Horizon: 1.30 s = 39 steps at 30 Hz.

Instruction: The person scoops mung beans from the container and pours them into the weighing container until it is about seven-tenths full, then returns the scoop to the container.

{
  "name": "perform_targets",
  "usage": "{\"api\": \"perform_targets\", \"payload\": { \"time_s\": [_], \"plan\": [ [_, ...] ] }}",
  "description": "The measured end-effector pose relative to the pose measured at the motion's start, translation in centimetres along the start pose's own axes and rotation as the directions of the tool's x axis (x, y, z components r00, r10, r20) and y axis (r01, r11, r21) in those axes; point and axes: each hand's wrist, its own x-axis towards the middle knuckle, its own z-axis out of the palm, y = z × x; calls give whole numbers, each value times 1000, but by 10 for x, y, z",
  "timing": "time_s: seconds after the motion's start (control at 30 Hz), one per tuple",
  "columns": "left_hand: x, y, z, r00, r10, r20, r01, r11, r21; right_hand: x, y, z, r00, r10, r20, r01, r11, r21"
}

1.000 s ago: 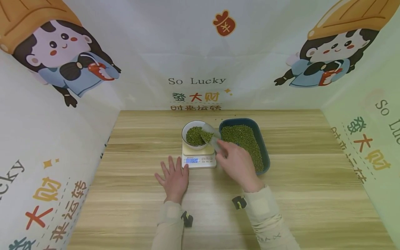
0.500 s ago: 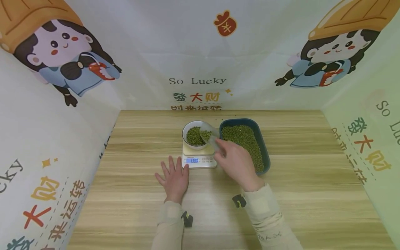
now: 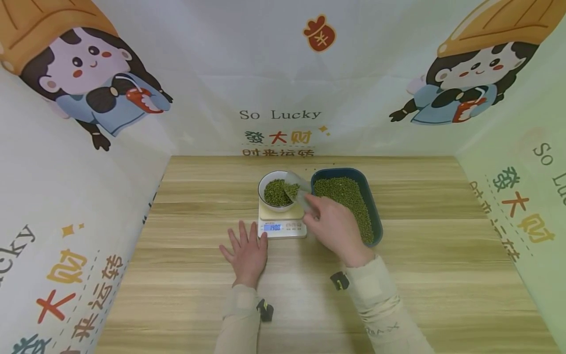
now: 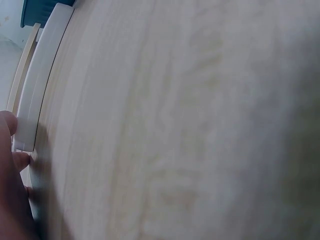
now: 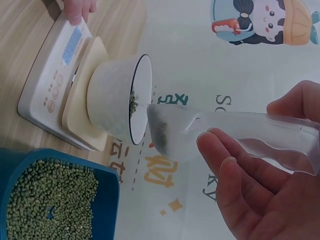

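Note:
My right hand (image 3: pixel 333 228) holds a clear plastic scoop (image 5: pixel 175 127) by its handle. Some green mung beans lie in the scoop, whose tip is tilted over the rim of a white bowl (image 5: pixel 111 90). Inside the bowl is a heap of mung beans (image 3: pixel 275 192). The bowl stands on a white kitchen scale (image 3: pixel 283 231), its lit display appearing to read 140.0. With fingers spread, my left hand (image 3: pixel 247 255) rests on the table, its thumb touching the scale's front left corner. In the left wrist view, fingers (image 4: pixel 7 122) meet the scale's edge.
A dark blue tub (image 3: pixel 376 221) of mung beans stands right of the scale, partly behind my right hand. A few loose beans lie on the wooden table (image 3: pixel 420 221) behind it. Printed white cloth walls (image 3: pixel 199 98) enclose the back and sides.
The scale's reading has risen from 132.0 through 138.0 to about 140.0. Fewer beans show in the scoop, which has barely shifted. The left hand has stayed still.

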Motion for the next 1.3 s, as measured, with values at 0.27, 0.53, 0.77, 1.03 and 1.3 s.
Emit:
{"api": "perform_targets", "payload": {
  "time_s": [0.27,0.53,0.77,1.03,1.3],
  "plan": [
    [0,0,-1,1000,7,-8,-7,1000,0,1,0,1,1000,-14,12,14,1000,-18],
    [0,1,-3,1000,9,-10,-9,1000,-1,3,-1,0,1000,-26,-1,26,999,-18],
    [-2,1,-4,1000,9,-18,-9,1000,-8,2,-1,1,1000,-19,11,19,1000,-14],
    [-2,1,-5,1000,3,-11,-3,1000,-9,2,-1,0,999,-39,-10,39,999,-27],
    [-2,2,-4,1000,6,-10,-7,1000,-17,2,0,-1,999,-52,-15,52,998,-45]
  ]
}}
